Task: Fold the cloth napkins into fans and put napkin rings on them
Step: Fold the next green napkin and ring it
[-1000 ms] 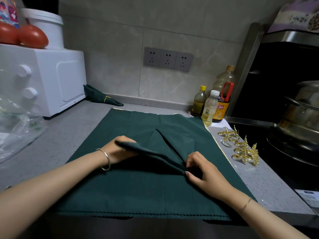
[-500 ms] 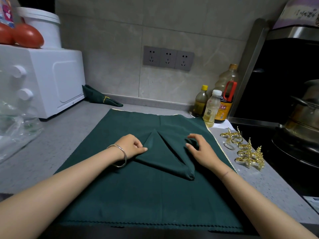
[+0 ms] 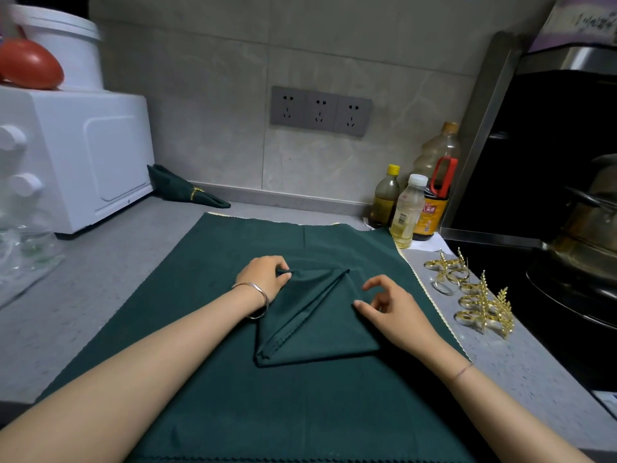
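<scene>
Left hand (image 3: 263,279) pinches the napkin (image 3: 314,322), lying mid-cloth (image 3: 200,329), at its 11 o'clock corner. Right hand (image 3: 394,309), fingers loose, grips nothing at its 3 o'clock edge. Rings (image 3: 474,295) lie beyond.

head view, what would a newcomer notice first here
A dark green napkin, folded into a triangle, lies mid-counter on a green cloth, the left hand pinching its top left corner and the right hand open at its right edge. Gold napkin rings gleam to the right; a finished ringed napkin lies by the white oven.
</scene>
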Action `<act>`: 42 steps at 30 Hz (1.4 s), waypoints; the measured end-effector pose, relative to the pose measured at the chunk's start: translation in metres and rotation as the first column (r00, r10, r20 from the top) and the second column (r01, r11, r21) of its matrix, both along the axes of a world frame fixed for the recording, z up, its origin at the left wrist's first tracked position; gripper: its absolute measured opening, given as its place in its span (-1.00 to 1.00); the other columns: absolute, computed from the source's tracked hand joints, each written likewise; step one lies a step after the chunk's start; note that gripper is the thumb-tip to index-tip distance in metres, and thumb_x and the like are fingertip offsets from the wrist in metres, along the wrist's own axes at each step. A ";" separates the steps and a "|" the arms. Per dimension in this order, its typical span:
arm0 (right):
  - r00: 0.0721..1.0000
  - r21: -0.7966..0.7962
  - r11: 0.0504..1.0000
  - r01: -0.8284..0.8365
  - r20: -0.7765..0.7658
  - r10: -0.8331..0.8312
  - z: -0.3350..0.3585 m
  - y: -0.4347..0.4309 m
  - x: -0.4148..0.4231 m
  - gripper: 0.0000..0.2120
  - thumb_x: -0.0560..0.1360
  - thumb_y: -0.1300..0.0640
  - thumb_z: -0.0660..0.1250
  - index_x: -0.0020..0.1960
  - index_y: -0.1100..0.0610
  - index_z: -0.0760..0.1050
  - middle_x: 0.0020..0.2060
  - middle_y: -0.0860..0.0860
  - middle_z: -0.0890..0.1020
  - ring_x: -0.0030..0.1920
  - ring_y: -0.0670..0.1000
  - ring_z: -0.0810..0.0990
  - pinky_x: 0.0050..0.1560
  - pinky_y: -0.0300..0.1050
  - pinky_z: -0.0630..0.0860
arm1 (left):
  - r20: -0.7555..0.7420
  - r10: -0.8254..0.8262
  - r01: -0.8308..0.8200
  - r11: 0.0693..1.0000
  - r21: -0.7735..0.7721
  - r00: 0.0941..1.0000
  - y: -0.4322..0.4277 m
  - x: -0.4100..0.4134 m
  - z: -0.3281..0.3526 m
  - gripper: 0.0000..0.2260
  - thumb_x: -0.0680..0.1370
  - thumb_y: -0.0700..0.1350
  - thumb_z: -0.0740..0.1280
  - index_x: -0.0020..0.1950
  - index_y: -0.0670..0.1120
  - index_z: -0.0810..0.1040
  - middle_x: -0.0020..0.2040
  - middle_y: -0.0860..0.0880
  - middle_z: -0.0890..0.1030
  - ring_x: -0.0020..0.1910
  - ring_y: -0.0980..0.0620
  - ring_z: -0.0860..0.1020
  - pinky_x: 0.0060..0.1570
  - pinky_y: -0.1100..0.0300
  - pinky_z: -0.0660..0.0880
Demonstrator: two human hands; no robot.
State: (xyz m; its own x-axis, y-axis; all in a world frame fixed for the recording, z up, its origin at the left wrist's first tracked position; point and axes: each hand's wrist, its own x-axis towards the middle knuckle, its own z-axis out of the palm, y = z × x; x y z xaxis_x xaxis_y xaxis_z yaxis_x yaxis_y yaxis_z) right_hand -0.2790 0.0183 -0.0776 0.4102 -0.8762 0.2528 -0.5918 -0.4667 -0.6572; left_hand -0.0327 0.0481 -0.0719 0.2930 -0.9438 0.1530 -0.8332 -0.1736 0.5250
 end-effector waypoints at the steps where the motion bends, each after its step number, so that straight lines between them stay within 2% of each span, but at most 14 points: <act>1: 1.000 0.002 1.000 0.013 0.000 -0.013 0.000 0.000 0.001 -0.79 0.46 -0.02 0.40 -0.02 -0.01 0.41 -0.41 -0.04 0.56 -0.44 -0.16 0.41 -0.32 -0.21 0.35 | 0.044 0.002 -0.002 1.000 0.010 0.999 0.003 -0.003 -0.001 -0.82 0.60 0.00 0.25 0.13 -0.02 0.52 0.16 -0.05 0.54 0.23 -0.06 0.43 0.14 0.08 0.43; 4: 0.998 -0.001 0.998 0.060 0.029 -0.060 0.002 -0.003 0.009 -0.77 0.46 -0.03 0.40 -0.01 0.03 0.41 -0.36 -0.04 0.55 -0.36 -0.10 0.45 -0.27 -0.16 0.38 | 0.131 -0.027 0.017 0.997 0.080 0.991 0.025 -0.017 0.003 -0.48 0.61 0.13 0.15 0.52 -0.05 0.17 0.50 -0.08 0.23 0.48 -0.08 0.14 0.40 0.05 0.20; 6: 0.995 0.013 0.997 0.082 0.054 -0.083 0.003 -0.005 0.017 -0.76 0.47 -0.02 0.39 0.01 0.05 0.40 -0.35 -0.06 0.52 -0.33 -0.09 0.45 -0.24 -0.14 0.38 | 0.144 -0.079 0.055 0.985 0.165 0.986 0.046 -0.029 0.004 -0.36 0.61 0.20 0.07 0.58 -0.04 -0.10 0.58 -0.06 -0.06 0.54 -0.08 -0.08 0.49 0.05 -0.03; 8: 0.993 0.029 0.996 0.088 0.071 -0.090 0.003 -0.007 0.025 -0.77 0.48 0.03 0.38 0.02 0.08 0.38 -0.36 -0.08 0.49 -0.33 -0.11 0.44 -0.25 -0.15 0.36 | 0.163 -0.127 0.083 0.965 0.248 0.978 0.064 -0.040 0.000 -0.36 0.63 0.19 0.01 0.57 -0.03 -0.21 0.57 -0.06 -0.20 0.54 -0.06 -0.19 0.49 0.08 -0.14; 14: 0.960 0.069 0.992 0.110 0.250 -0.124 -0.004 -0.007 0.033 -0.84 0.51 0.24 0.32 0.00 0.11 0.36 -0.40 -0.08 0.44 -0.40 -0.13 0.38 -0.32 -0.25 0.32 | 0.137 -0.168 0.130 0.959 0.252 0.976 0.080 -0.044 -0.007 -0.47 0.68 -0.08 -0.02 0.56 -0.09 -0.22 0.56 -0.06 -0.22 0.54 -0.04 -0.23 0.46 0.15 -0.19; 18: 0.943 0.021 0.988 0.155 0.293 -0.155 -0.006 -0.002 0.035 -0.88 0.52 0.27 0.25 0.00 0.11 0.35 -0.37 -0.04 0.44 -0.36 -0.09 0.39 -0.31 -0.20 0.32 | 0.092 -0.218 0.181 0.937 0.299 0.972 0.078 -0.042 -0.004 -0.46 0.64 -0.23 -0.02 0.57 -0.10 -0.18 0.56 -0.08 -0.22 0.54 -0.03 -0.24 0.45 0.17 -0.23; 20: 0.950 0.001 0.984 0.180 0.261 -0.174 -0.007 -0.001 0.037 -0.88 0.52 0.28 0.23 0.00 0.12 0.35 -0.35 -0.02 0.46 -0.32 -0.02 0.42 -0.28 -0.16 0.33 | 0.061 -0.223 0.193 0.927 0.321 0.973 0.076 -0.042 -0.003 -0.49 0.65 -0.17 -0.04 0.57 -0.09 -0.14 0.57 -0.07 -0.19 0.54 -0.01 -0.23 0.46 0.16 -0.25; 24: 0.959 -0.034 0.976 0.213 0.200 -0.202 -0.010 -0.002 0.038 -0.89 0.52 0.27 0.22 0.00 0.11 0.34 -0.35 -0.01 0.47 -0.27 0.06 0.46 -0.24 -0.09 0.34 | 0.111 -0.222 0.172 0.922 0.346 0.969 0.079 -0.048 -0.008 -0.43 0.65 0.17 -0.11 0.57 -0.06 -0.14 0.57 -0.01 -0.20 0.53 0.04 -0.25 0.48 0.12 -0.27; 29: 0.972 -0.071 0.978 0.198 0.143 -0.186 -0.008 -0.003 0.036 -0.92 0.54 0.18 0.26 0.00 0.09 0.37 -0.25 -0.04 0.51 -0.20 0.04 0.48 -0.13 -0.07 0.41 | 0.233 -0.223 0.148 0.942 0.300 0.946 0.084 -0.052 -0.015 -0.50 0.68 0.03 -0.12 0.57 -0.09 -0.17 0.57 -0.04 -0.20 0.54 0.02 -0.23 0.47 0.14 -0.27; 32: 0.990 -0.278 0.950 0.141 0.039 -0.136 -0.008 -0.001 0.032 -0.88 0.55 0.15 0.25 0.07 0.10 0.50 0.02 -0.05 0.54 0.03 -0.01 0.51 0.14 -0.07 0.38 | 0.241 -0.194 0.125 0.954 0.273 0.951 0.085 -0.054 -0.016 -0.53 0.68 -0.02 -0.14 0.57 -0.09 -0.17 0.57 -0.04 -0.20 0.54 0.02 -0.22 0.46 0.15 -0.27; 34: 0.997 -0.404 0.914 -0.039 -0.077 0.008 -0.006 0.002 0.033 -0.80 0.56 0.16 0.23 0.13 0.08 0.58 0.17 -0.05 0.56 0.20 -0.03 0.50 0.27 -0.07 0.33 | 0.247 -0.180 0.113 0.958 0.262 0.952 0.085 -0.055 -0.016 -0.54 0.68 -0.04 -0.15 0.57 -0.09 -0.16 0.57 -0.03 -0.20 0.54 0.03 -0.22 0.47 0.16 -0.26; 36: 0.943 -0.333 0.897 -0.289 -0.258 0.208 -0.005 0.010 0.037 -0.71 0.61 0.14 0.16 0.29 0.02 0.50 0.35 -0.12 0.44 0.39 -0.12 0.34 0.45 -0.10 0.15 | 0.251 -0.164 0.101 0.964 0.247 0.954 0.085 -0.056 -0.017 -0.54 0.69 -0.05 -0.15 0.57 -0.09 -0.15 0.57 -0.02 -0.19 0.54 0.04 -0.20 0.46 0.18 -0.25; 38: 0.835 -0.155 0.875 -0.458 -0.414 0.363 -0.008 0.014 0.041 -0.62 0.65 0.09 0.05 0.45 -0.04 0.30 0.43 -0.23 0.24 0.46 -0.24 0.09 0.48 -0.20 -0.12 | 0.255 -0.151 0.090 0.968 0.235 0.955 0.084 -0.057 -0.018 -0.55 0.69 -0.05 -0.15 0.57 -0.09 -0.14 0.57 -0.02 -0.17 0.54 0.04 -0.19 0.47 0.18 -0.24; 42: 0.766 0.002 0.896 -0.443 -0.519 0.380 -0.010 0.006 0.043 -0.55 0.66 -0.03 -0.07 0.54 -0.06 0.01 0.51 -0.21 0.02 0.49 -0.24 -0.10 0.47 -0.20 -0.25 | 0.256 -0.143 0.086 0.971 0.222 0.956 0.085 -0.058 -0.018 -0.55 0.69 -0.05 -0.15 0.57 -0.09 -0.13 0.57 -0.01 -0.16 0.54 0.05 -0.18 0.47 0.18 -0.24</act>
